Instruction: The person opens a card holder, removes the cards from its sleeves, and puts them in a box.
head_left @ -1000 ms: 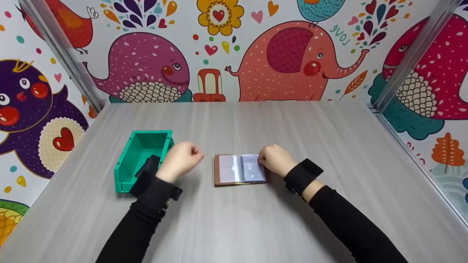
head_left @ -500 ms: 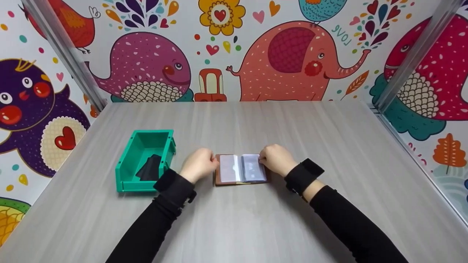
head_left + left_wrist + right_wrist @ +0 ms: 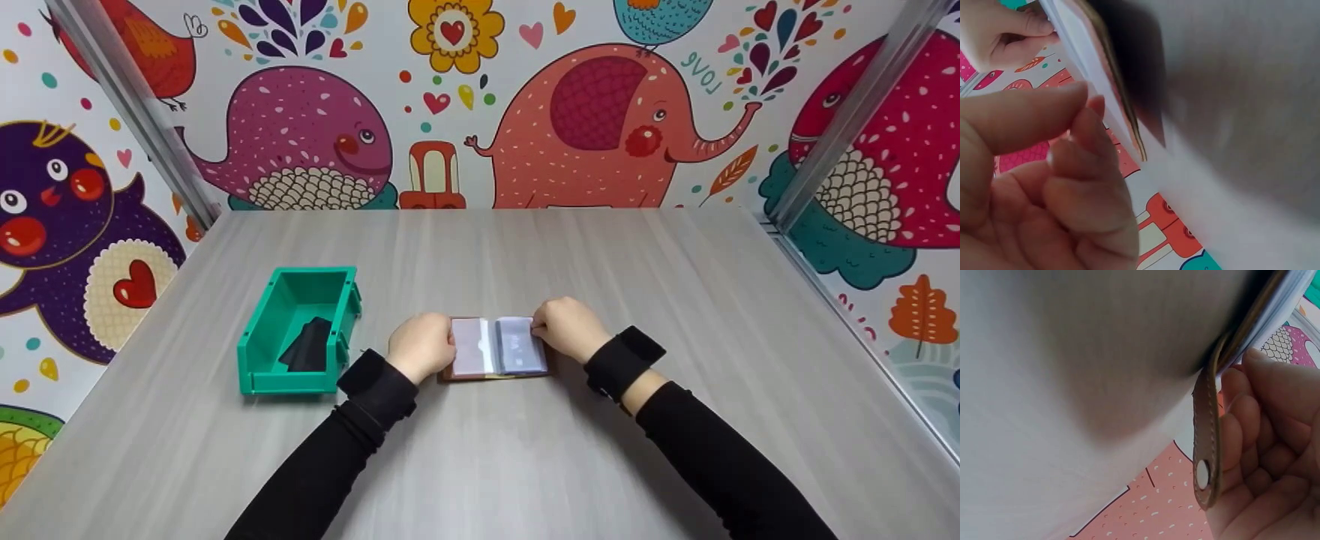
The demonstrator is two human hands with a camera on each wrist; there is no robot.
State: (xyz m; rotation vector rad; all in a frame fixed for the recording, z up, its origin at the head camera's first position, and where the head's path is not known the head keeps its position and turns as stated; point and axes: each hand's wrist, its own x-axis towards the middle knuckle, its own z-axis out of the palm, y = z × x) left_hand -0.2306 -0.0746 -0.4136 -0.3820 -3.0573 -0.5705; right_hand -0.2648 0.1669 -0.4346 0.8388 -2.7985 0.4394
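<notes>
A brown card holder (image 3: 471, 352) with clear plastic sleeves lies spread open on the table in the head view. My left hand (image 3: 421, 346) is at its left edge, thumb and index finger pinching there; in the left wrist view, the fingertips (image 3: 1086, 95) overlap the inner side of the cover. At the right edge my right hand (image 3: 570, 328) pinches the sleeves, with the thumb (image 3: 1275, 374) on top and the other fingers curled below. A strap (image 3: 1207, 439) with a round metal snap hangs beside those fingers in the right wrist view.
Left of the card holder stands a green bin (image 3: 255, 360) with black flat pieces (image 3: 307, 345) inside. The grey table (image 3: 480, 465) meets cartoon-printed walls (image 3: 450, 90) at the back and sides, with metal posts at the corners.
My left hand has moved right from beside the green bin to the left edge of the card holder, uncovering the black pieces. My right hand has stayed at the right edge.
</notes>
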